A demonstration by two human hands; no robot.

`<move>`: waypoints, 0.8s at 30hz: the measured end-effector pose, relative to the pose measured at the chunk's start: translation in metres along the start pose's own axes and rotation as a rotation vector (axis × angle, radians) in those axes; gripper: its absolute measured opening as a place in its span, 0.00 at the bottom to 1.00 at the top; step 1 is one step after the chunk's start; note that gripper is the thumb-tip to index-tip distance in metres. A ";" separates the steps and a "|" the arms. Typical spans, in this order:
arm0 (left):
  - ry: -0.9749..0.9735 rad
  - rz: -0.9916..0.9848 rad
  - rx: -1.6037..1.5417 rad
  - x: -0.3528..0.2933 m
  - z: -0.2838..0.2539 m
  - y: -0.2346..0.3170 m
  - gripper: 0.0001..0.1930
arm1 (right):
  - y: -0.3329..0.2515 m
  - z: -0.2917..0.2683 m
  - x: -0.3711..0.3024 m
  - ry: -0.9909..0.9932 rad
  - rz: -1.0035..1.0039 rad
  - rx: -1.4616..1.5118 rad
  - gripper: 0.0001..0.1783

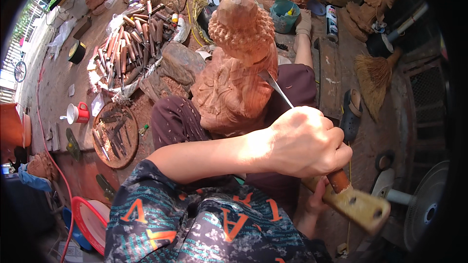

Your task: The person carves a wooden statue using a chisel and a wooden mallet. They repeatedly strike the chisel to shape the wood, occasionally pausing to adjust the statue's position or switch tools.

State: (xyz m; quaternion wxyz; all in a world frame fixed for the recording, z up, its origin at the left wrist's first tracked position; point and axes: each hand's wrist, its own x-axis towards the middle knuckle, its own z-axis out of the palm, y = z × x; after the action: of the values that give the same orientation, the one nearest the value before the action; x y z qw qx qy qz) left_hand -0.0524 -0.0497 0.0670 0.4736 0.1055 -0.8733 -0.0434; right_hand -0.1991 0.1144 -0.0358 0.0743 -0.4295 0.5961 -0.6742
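A reddish wooden carved figure [229, 92] with a curly, rounded head stands between my knees. My left hand [307, 141] crosses in front of me, closed around a chisel [282, 91]. The metal blade slants up and leftward, its tip against the figure below the head. Below the fist, the chisel's brown handle end meets a pale wooden mallet [363, 209] with dark holes in it. My right hand [314, 204], partly hidden behind the mallet and left forearm, has its fingers closed round the mallet's handle.
Many wooden-handled carving tools [129, 48] lie piled at the left. Nearer sits a round tray [131, 158] of blades, beside a red mug [80, 113]. A fan [429, 209], a broom [373, 80] and a sandal [351, 117] are at the right. A teal bucket [284, 17] stands behind the figure.
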 end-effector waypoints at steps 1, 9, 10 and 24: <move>-0.002 -0.002 0.003 0.000 0.000 0.000 0.09 | 0.001 0.002 0.001 -0.014 -0.011 0.023 0.27; -0.029 -0.007 -0.007 -0.002 0.000 0.000 0.09 | 0.009 -0.001 -0.003 -0.053 0.067 -0.050 0.21; -0.030 -0.007 -0.004 -0.003 -0.002 0.000 0.09 | 0.007 -0.003 -0.002 -0.132 0.067 -0.127 0.22; 0.028 0.048 -0.053 -0.011 -0.006 0.009 0.09 | -0.029 0.016 0.001 -0.166 -0.107 -0.107 0.22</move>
State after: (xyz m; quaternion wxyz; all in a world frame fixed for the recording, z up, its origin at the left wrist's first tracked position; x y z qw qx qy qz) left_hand -0.0427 -0.0385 0.0634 0.4893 0.0729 -0.8674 -0.0536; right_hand -0.1778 0.1101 -0.0113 0.0642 -0.5183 0.5994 -0.6066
